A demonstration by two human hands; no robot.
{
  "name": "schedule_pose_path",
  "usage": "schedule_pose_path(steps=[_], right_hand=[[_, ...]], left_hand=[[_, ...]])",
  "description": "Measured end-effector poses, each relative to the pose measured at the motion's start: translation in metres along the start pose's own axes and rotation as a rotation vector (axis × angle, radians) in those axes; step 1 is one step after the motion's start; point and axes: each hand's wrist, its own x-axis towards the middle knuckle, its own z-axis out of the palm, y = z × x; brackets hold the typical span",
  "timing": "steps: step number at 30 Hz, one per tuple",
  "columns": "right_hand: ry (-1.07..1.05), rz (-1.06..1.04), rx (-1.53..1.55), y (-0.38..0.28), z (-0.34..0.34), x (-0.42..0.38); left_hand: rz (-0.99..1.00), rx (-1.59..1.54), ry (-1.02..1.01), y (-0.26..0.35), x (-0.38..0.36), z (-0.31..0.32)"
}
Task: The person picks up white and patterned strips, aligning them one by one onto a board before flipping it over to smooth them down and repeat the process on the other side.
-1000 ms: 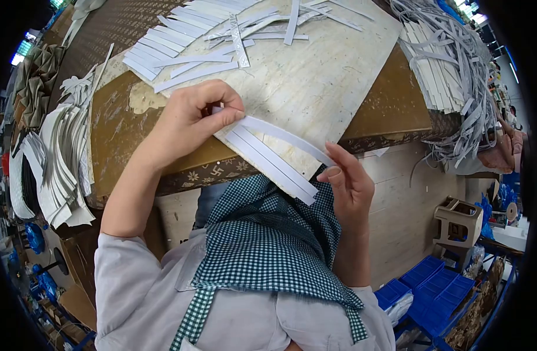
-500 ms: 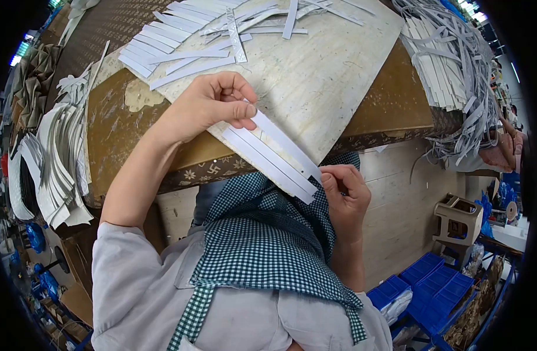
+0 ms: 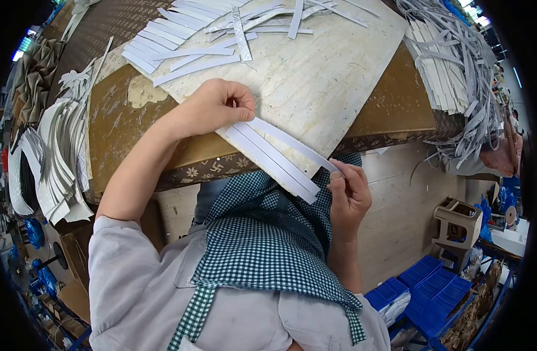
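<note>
A narrow white strip (image 3: 292, 142) is stretched between my two hands. My left hand (image 3: 221, 105) pinches its upper end over the pale, stained board (image 3: 315, 82). My right hand (image 3: 349, 192) grips the lower end between thumb and fingers, in front of the checked apron (image 3: 257, 251). Just left of that strip, two more white strips (image 3: 271, 158) lie side by side at a slant. They reach past the table edge toward the apron. A pale surface shows in the narrow gap beside the held strip.
Rows of loose white strips (image 3: 169, 32) lie at the back of the board. Stacked white pieces (image 3: 61, 158) hang at the left. Bundled grey-white strips (image 3: 450, 64) hang over the right side. A beige stool (image 3: 457, 219) and blue trays (image 3: 432, 286) stand at lower right.
My left hand has come down slightly onto the strip's upper end. The strip's lower end has swung right, away from the other two strips, with my right hand still on it.
</note>
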Motion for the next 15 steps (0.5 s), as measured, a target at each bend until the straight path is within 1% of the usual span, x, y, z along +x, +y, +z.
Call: schedule_pose_path(steps=[4, 7, 11, 15], right_hand=[[0.028, 0.058, 0.126, 0.009, 0.005, -0.008], [0.023, 0.076, 0.162, 0.008, 0.007, -0.009], [0.014, 0.101, 0.177, 0.009, 0.008, -0.01], [0.003, 0.13, 0.14, 0.007, 0.01, -0.011]], left_hand=[[0.063, 0.213, -0.019, 0.007, 0.003, 0.001], [0.09, 0.226, -0.035, 0.006, 0.007, 0.0], [0.074, 0.278, -0.079, 0.012, 0.012, -0.004], [0.11, 0.344, -0.091, 0.01, 0.014, -0.004]])
